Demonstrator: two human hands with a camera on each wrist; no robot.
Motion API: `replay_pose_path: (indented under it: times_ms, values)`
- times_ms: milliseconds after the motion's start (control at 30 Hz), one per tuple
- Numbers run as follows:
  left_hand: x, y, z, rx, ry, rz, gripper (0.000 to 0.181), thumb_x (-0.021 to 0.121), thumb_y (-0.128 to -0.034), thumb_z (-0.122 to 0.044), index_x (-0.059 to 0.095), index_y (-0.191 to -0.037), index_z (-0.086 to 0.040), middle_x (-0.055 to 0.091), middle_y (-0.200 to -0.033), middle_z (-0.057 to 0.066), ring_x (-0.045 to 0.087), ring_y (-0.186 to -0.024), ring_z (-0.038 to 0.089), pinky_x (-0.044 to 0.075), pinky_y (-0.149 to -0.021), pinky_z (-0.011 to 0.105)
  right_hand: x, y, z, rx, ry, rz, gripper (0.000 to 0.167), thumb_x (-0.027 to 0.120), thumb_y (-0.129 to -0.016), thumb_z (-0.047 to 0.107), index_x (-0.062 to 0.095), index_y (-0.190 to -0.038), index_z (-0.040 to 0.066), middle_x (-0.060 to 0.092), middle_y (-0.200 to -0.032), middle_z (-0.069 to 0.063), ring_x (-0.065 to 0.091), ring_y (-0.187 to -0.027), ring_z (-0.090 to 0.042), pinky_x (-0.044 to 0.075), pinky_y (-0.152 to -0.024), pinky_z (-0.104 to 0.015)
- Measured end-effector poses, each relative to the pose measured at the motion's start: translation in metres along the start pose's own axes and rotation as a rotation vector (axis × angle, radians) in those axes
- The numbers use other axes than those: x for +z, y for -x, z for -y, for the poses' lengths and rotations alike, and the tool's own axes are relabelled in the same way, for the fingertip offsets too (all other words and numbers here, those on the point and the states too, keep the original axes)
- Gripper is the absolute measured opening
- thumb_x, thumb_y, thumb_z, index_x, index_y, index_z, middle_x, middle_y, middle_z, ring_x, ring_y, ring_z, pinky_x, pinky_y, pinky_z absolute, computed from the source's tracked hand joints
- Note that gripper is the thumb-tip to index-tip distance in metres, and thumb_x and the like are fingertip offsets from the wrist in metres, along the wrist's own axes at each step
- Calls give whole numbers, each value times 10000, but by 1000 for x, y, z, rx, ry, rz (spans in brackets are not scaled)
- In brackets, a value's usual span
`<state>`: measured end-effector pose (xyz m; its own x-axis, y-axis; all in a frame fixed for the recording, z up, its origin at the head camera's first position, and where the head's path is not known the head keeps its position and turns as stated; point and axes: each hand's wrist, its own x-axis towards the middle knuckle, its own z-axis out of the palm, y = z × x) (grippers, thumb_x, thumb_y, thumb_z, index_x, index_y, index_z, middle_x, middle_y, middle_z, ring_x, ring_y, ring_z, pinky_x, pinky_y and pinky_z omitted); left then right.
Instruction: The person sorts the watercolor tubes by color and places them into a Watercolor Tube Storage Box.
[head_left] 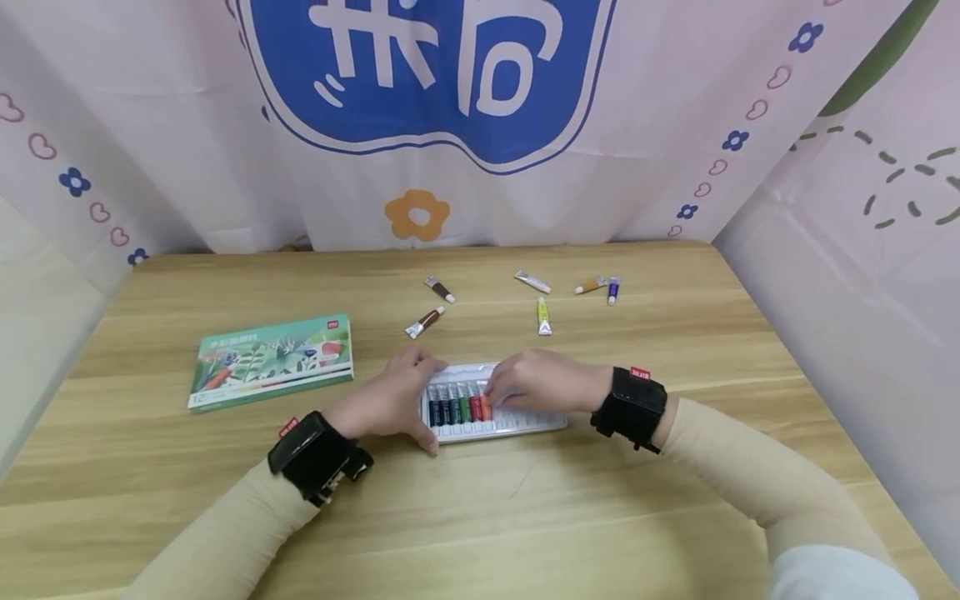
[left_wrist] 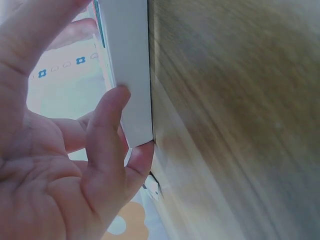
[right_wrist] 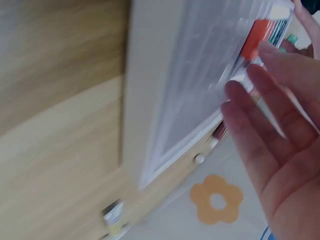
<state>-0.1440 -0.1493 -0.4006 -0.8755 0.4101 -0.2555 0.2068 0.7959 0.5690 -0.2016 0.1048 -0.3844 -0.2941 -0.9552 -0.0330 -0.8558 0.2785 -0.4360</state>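
Observation:
A white plastic paint tray (head_left: 536, 423) lies on the table with several paint tubes, dark blue through green to red and orange, in its left slots. My left hand (head_left: 393, 396) grips the tray's left end, thumb at the front side and fingers behind. In the left wrist view, fingers curl about the white tray's (left_wrist: 131, 55) corner. Above the tray's middle, my right hand (head_left: 543, 382) pinches the orange paint tube (right_wrist: 256, 39) near its upper end, beside the red tube (head_left: 475, 408). The other right fingers extend loosely over the tray. Its right slots hold no tubes.
Behind the tray lie loose tubes: black (head_left: 439, 289), brown (head_left: 426, 322), white (head_left: 533, 282), yellow (head_left: 543, 317), ochre (head_left: 590, 285) and violet (head_left: 613, 290). A green illustrated paint box (head_left: 273, 360) lies at the left. A printed curtain (head_left: 510, 200) hangs behind the table.

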Motion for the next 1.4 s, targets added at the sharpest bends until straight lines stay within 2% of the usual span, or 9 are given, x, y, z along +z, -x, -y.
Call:
replay_pose_path:
  times_ms: [100,233,300,400,533,733,967,1267,1400]
  values:
    - [1,0,2,2,-1,-13,1183,1025,-512,-307,452,-1488,36,413,-1432,237,424,-1292,397,426,-1090,574,-3,5,-11,-12,-8,-55,185,726,-922,-11,789,-1085,52,754,-1122,-54,688,-1090,-164,533,-967,-251]
    - [2,1,4,2,5,-30,1168,1030,-505,-290,471,-1480,29,427,-1424,232,433,-1286,395,433,-1082,582,-8,14,-38,36,-30,-177,147,719,-924,-26,787,-1039,34,756,-1063,-59,700,-1020,-172,557,-920,-255]
    - [3,0,3,8,17,-42,1152,1031,-508,-275,480,-1474,27,431,-1415,230,437,-1274,389,438,-1078,578,-16,21,-57,106,-10,-257,127,730,-906,-36,786,-1000,28,757,-1027,-70,710,-979,-202,577,-889,-291]
    - [2,-2,1,14,41,-64,1136,1033,-506,-250,491,-1466,25,430,-1413,228,447,-1261,380,448,-1068,577,-36,30,-84,293,61,-350,135,732,-891,-45,776,-1005,12,753,-1040,-116,713,-990,-270,584,-901,-378]
    - [2,3,3,13,51,-75,1138,1035,-493,-234,494,-1456,39,430,-1407,238,453,-1257,393,449,-1063,584,-45,38,-120,524,166,-377,227,661,-898,-92,747,-1101,-36,726,-1132,-193,685,-1080,-351,553,-962,-460]
    - [4,3,2,7,67,-69,1154,1032,-479,-237,490,-1458,41,424,-1413,244,429,-1281,411,433,-1071,597,-41,46,-149,633,281,-349,252,632,-909,-101,758,-1108,-11,719,-1148,-180,674,-1105,-353,543,-978,-453]
    - [2,-1,-1,5,47,-69,1136,1032,-488,-239,498,-1454,34,427,-1416,243,436,-1284,414,432,-1073,601,-44,41,-151,683,282,-304,216,613,-965,-36,767,-1111,4,731,-1150,-171,681,-1104,-336,548,-969,-453]
    - [1,-1,-1,42,30,-67,1126,1030,-498,-276,505,-1441,44,449,-1383,236,456,-1253,401,440,-1070,588,-39,40,-140,574,203,-411,220,701,-935,20,762,-1144,-8,736,-1030,-139,691,-936,-275,578,-848,-415]
    - [2,-1,0,24,20,-57,1123,1030,-505,-270,504,-1449,36,441,-1403,240,451,-1269,404,440,-1074,587,-34,40,-121,575,64,-439,262,715,-917,0,751,-1177,-1,747,-1076,-166,697,-931,-260,592,-830,-404]
